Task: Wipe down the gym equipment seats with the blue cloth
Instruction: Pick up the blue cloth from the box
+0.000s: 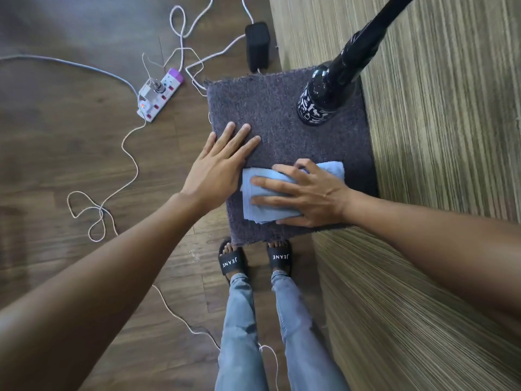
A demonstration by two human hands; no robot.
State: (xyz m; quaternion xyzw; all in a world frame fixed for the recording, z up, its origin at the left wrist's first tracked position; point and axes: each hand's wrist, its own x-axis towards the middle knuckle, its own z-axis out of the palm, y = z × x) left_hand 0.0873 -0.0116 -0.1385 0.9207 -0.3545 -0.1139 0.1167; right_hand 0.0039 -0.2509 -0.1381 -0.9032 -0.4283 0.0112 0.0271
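Fuzzy seat — blue cloth, black stand

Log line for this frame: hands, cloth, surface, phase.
left hand: flat on grey pad | right hand: spread, pressing blue cloth onto pad | phase: wiping | nearby: black pole base standing on pad

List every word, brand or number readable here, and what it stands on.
"JEANE": white letters, upside down, on the strap of the left foot's black slide sandal.
"JEANE": the same on the right foot's black slide sandal.
White print on the glossy black bottle-shaped stand: too blurred to read.
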